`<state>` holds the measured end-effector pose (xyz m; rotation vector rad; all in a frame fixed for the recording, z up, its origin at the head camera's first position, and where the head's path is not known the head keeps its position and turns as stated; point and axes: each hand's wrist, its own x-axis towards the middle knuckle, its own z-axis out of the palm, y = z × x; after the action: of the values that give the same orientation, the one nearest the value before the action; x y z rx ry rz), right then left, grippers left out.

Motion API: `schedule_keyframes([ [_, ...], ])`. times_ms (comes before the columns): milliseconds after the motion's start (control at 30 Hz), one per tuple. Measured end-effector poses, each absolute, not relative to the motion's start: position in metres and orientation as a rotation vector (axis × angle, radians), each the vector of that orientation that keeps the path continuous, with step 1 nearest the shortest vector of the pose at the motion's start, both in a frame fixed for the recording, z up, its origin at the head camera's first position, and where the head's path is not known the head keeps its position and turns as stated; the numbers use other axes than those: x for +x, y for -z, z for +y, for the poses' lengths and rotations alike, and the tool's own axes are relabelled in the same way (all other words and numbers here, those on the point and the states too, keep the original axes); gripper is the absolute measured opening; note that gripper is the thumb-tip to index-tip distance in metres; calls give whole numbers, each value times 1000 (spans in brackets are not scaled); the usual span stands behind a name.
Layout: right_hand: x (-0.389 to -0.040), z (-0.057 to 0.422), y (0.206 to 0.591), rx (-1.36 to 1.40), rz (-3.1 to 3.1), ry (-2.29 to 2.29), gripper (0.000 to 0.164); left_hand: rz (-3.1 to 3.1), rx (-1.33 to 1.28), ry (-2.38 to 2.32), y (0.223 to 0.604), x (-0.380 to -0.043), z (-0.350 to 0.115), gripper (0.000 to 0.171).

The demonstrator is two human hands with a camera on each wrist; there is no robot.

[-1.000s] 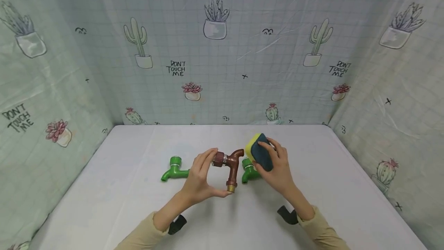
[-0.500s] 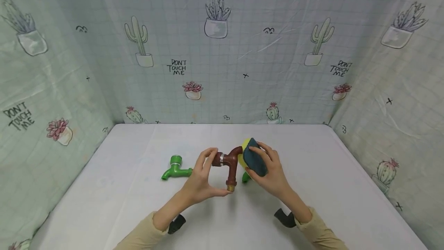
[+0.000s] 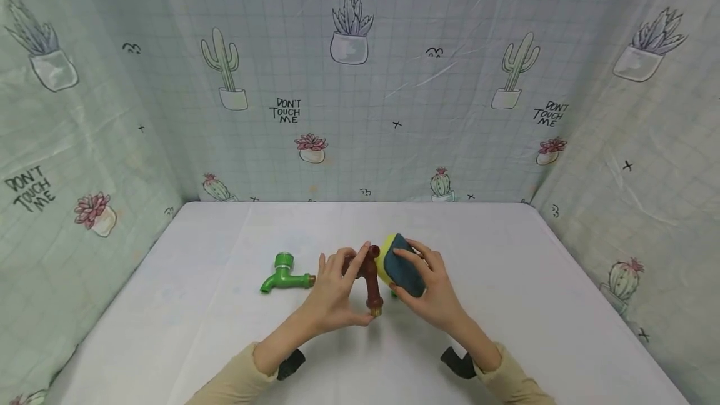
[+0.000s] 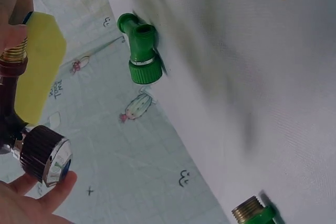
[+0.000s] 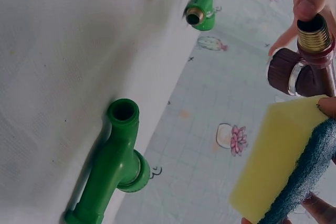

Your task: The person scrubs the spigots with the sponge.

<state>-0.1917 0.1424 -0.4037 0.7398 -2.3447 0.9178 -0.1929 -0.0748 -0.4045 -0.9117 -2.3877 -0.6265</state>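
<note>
Sponge [image 3: 405, 275] beside the brown tap [image 3: 372, 285] is being gripped by the right hand [image 3: 436, 297]; the left hand [image 3: 330, 300] is pinching the tap's ends, seemingly baring its middle.

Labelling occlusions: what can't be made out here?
Knob on brown tap: head view, mostly behind left hand.
Right green tap: head view, mostly behind sponge and right hand.
Left green tap: left wrist view, cut off by bottom edge.
Left black piece: head view, partly behind left sleeve.
Right black piece: head view, partly behind right sleeve.
</note>
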Motion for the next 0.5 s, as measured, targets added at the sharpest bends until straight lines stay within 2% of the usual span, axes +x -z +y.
schedule_keyframes([
  [500,-190,140,409,773,-2338,-880,64,-2540,-914,604,405,-191,-70,133],
])
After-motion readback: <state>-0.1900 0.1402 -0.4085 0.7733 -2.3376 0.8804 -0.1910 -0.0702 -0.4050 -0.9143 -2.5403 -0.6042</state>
